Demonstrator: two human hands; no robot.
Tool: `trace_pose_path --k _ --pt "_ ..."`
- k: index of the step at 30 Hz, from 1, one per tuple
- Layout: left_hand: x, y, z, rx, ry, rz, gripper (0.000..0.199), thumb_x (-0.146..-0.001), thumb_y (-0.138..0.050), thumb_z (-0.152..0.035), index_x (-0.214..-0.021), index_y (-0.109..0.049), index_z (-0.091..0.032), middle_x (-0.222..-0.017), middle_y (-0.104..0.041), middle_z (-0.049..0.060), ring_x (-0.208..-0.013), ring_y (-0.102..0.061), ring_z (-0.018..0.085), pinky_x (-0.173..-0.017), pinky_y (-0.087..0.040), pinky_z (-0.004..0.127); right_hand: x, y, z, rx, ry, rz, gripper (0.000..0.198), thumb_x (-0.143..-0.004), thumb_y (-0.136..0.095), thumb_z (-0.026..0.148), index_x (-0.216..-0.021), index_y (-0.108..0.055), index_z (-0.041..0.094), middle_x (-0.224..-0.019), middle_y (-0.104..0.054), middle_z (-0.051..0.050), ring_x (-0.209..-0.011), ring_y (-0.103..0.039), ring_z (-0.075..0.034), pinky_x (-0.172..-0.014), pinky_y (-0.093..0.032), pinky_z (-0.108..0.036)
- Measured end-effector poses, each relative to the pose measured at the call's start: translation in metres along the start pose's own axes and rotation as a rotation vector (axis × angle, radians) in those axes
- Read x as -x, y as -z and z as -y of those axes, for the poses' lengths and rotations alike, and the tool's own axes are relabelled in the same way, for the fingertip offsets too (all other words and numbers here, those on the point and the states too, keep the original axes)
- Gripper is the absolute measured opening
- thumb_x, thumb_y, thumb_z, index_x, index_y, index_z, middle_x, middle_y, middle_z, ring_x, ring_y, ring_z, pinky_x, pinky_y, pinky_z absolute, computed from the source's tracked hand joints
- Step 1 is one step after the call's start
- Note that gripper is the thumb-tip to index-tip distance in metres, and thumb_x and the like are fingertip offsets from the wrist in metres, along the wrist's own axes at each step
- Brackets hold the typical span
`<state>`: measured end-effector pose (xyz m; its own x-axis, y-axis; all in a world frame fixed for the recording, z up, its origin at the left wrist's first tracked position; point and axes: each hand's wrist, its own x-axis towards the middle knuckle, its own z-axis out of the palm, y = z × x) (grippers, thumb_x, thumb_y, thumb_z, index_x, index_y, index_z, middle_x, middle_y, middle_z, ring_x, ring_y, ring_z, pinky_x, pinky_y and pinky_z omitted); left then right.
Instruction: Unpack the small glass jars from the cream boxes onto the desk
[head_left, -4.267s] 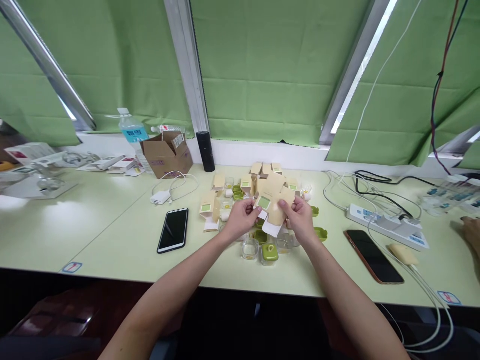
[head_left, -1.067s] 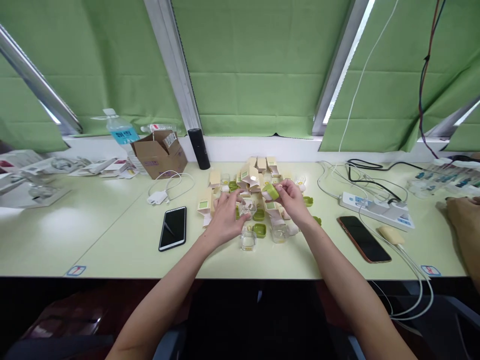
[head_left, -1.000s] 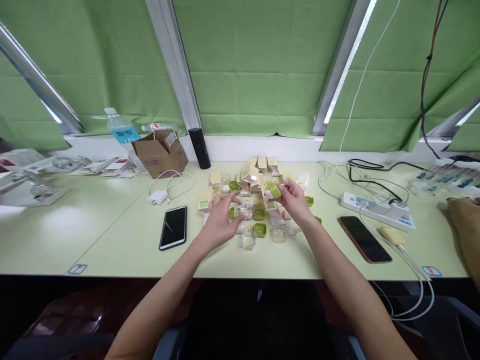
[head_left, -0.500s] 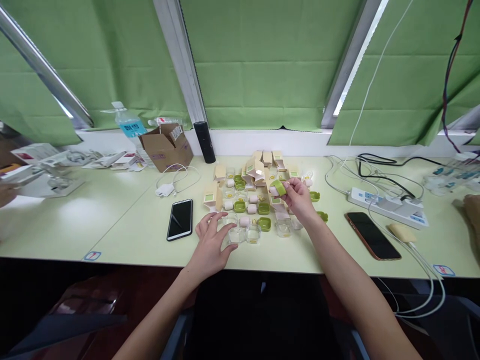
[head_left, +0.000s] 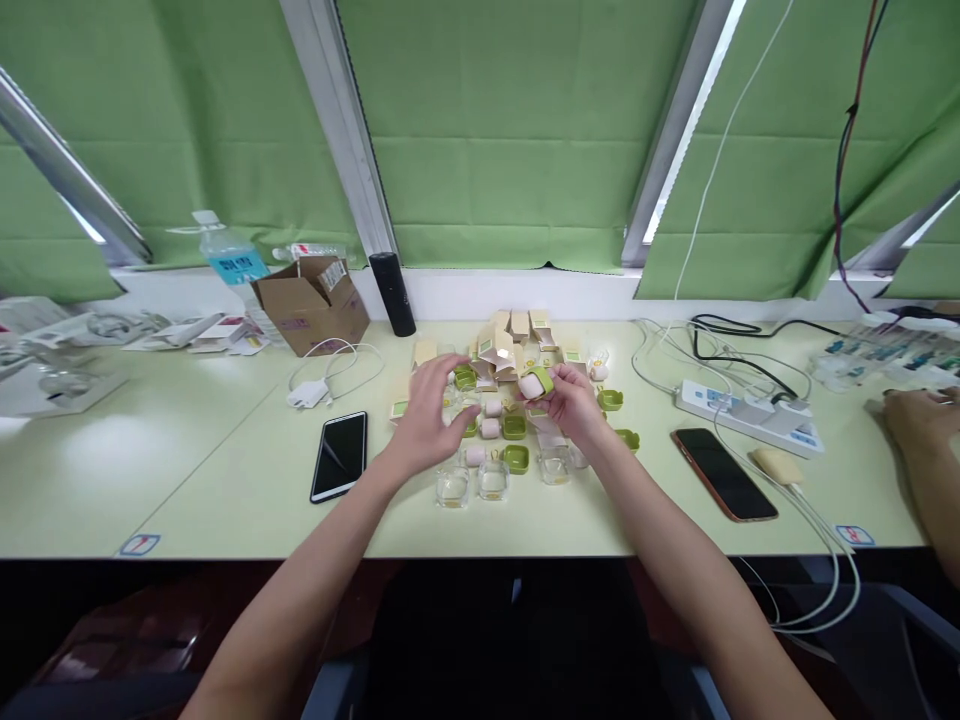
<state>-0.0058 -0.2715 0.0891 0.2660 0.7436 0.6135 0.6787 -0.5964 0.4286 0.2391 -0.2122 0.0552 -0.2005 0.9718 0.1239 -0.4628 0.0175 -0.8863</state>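
Observation:
My right hand (head_left: pixel 574 405) pinches a small green case with a pale pink rounded piece (head_left: pixel 535 384), held above the cluster of parts. My left hand (head_left: pixel 433 418) hovers over the left side of the cluster, fingers apart and nothing visible in them. Beneath and around both hands lie green square trays (head_left: pixel 515 459), pale pink cylinders (head_left: pixel 490 429) and clear plastic cases (head_left: pixel 493 481). Small cream cartons (head_left: pixel 496 345) are heaped behind them. My left hand and forearm hide some of the parts.
A black-screened phone (head_left: pixel 340 455) lies to the left, another phone (head_left: pixel 724 474) to the right by a power strip (head_left: pixel 750 415) and cables. A cardboard box (head_left: pixel 315 310) and black cylinder (head_left: pixel 392 295) stand behind. Another person's hand (head_left: pixel 926 420) rests at the right edge.
My left hand has moved up and away from the clear cases at the front, over the cluster. My right hand still holds the green case. The view has shifted slightly right.

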Motion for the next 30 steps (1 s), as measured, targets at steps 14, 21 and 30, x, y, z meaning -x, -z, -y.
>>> trace_pose_path --k 14,21,30 --pt "-0.028 -0.065 0.012 0.327 0.040 0.036 0.045 -0.086 -0.074 -0.027 -0.130 -0.062 -0.022 -0.130 -0.070 0.009 -0.119 -0.067 0.025 -0.104 -0.055 0.042 -0.003 -0.016 -0.006 0.546 0.186 -0.062 0.033 -0.088 -0.067 0.057 -0.091 -0.063 0.024 -0.078 -0.072 -0.003 -0.063 -0.067 -0.020 -0.055 -0.054 -0.032" --pt "-0.026 -0.069 0.006 0.284 0.236 -0.061 0.043 -0.079 -0.079 -0.024 -0.121 -0.070 -0.023 -0.116 -0.074 0.007 -0.094 -0.069 0.022 -0.087 -0.059 0.039 0.025 -0.018 -0.007 1.181 0.726 0.109 0.045 -0.093 -0.061 0.026 -0.138 -0.057 0.022 -0.135 -0.063 -0.017 -0.103 -0.069 -0.027 -0.071 -0.062 -0.039" --pt "-0.024 -0.069 0.006 0.754 0.266 0.052 0.051 -0.087 -0.074 -0.042 -0.130 -0.069 -0.014 -0.111 -0.076 0.012 -0.085 -0.073 0.020 -0.081 -0.064 0.036 0.015 -0.009 -0.014 1.198 0.853 0.100 0.046 -0.098 -0.056 0.018 -0.143 -0.055 0.028 -0.126 -0.061 -0.013 -0.116 -0.066 -0.029 -0.087 -0.066 -0.046"
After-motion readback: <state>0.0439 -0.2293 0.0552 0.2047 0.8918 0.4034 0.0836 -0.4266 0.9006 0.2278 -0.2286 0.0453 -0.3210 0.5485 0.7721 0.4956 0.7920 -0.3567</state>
